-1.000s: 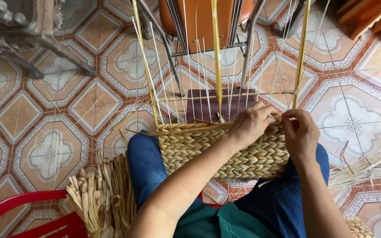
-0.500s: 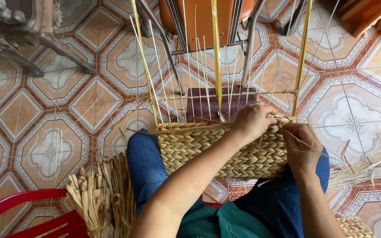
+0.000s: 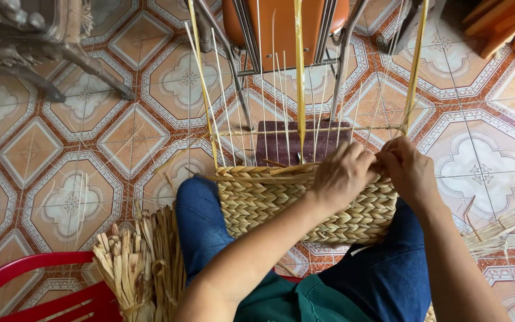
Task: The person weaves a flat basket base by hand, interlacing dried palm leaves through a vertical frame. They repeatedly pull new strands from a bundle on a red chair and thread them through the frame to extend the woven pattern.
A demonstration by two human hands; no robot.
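Pinching a straw strand at the upper right rim of the woven basket panel on the lap, left hand and right hand meet, grips closed, upright stakes rising beyond.

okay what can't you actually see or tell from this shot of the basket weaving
Head view:
- Fingertips of the left hand and right hand: curled against the woven basket, so the strand they work is hidden.
- Orange chair: cut off by the top edge.
- Red chair: cut off by the bottom-left corner.
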